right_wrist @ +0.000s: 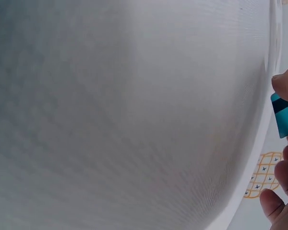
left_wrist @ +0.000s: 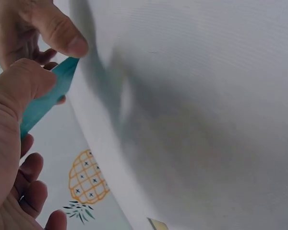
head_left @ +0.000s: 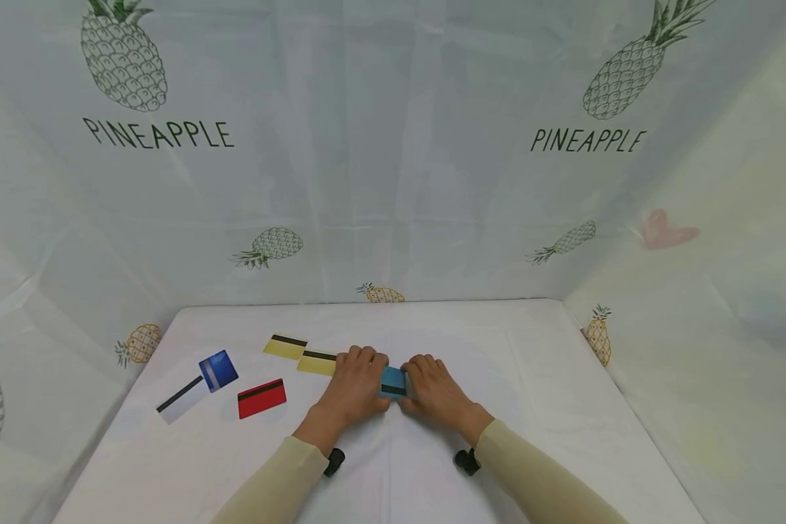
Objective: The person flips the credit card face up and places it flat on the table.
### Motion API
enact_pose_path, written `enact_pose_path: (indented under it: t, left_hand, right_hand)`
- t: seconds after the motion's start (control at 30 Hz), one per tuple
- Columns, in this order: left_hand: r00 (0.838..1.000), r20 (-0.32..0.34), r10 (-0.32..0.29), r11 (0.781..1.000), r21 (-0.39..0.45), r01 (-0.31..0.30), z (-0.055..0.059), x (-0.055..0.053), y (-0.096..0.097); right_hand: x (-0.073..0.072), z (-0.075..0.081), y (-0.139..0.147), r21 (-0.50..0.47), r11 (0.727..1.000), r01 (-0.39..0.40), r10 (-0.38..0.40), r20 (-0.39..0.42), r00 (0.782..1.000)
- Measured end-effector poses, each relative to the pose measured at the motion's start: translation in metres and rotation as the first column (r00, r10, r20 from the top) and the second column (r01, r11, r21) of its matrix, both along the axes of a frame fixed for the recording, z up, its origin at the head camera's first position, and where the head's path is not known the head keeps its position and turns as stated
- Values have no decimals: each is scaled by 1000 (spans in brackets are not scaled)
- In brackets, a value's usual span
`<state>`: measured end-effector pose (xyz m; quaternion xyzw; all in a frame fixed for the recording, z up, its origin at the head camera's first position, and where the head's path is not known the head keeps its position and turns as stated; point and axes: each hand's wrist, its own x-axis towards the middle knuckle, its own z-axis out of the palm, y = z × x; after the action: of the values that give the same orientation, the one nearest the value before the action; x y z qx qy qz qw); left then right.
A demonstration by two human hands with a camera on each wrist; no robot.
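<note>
A blue card with a dark stripe (head_left: 394, 381) is held between the two hands near the middle of the table. My left hand (head_left: 356, 382) pinches its left end; in the left wrist view the thumb (left_wrist: 33, 79) lies over the card's face (left_wrist: 50, 98). On the other end, my right hand (head_left: 435, 389) pinches the card with thumb and fingers. The right wrist view shows only part of this hand at its right edge, with a corner of the card (right_wrist: 284, 115) beside the thumb (right_wrist: 287, 86).
Two yellow cards (head_left: 284, 346) (head_left: 316, 362) lie left of the hands, the nearer one partly behind the left hand. Further left are a red card (head_left: 262, 398), a dark blue card (head_left: 219, 371) and a white card with a black stripe (head_left: 182, 400). Pineapple-printed cloth (head_left: 380, 182) surrounds the white table (head_left: 530, 437).
</note>
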<state>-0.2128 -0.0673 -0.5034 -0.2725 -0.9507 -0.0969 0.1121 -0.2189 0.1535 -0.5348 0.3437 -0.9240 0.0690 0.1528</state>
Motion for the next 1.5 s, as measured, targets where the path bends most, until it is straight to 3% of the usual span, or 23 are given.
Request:
enact_pose_path:
  t: [0.27, 0.5, 0.67, 0.87, 1.33, 1.5]
  left_hand:
    - [999, 23, -23, 1000, 10, 23, 5, 2, 1]
    - [995, 6, -95, 995, 9, 95, 4, 4, 4]
    - [996, 42, -80, 997, 2, 80, 3, 5, 6]
    - [996, 33, -88, 996, 21, 87, 3, 7, 7]
    - [999, 42, 30, 999, -14, -30, -2, 3, 10]
    - [999, 44, 30, 999, -22, -29, -4, 3, 11]
  right_hand:
    - [1, 1, -4, -51, 998, -40, 44, 71, 997]
    - [4, 2, -4, -98, 994, -57, 69, 124, 990]
    - [7, 2, -4, -158, 984, -86, 108, 135, 985]
    - [10, 3, -5, -173, 982, -81, 105, 138, 985]
    - [11, 8, 10, -169, 986, 1, 0, 4, 1000]
    - [9, 11, 14, -96, 995, -2, -3, -44, 999]
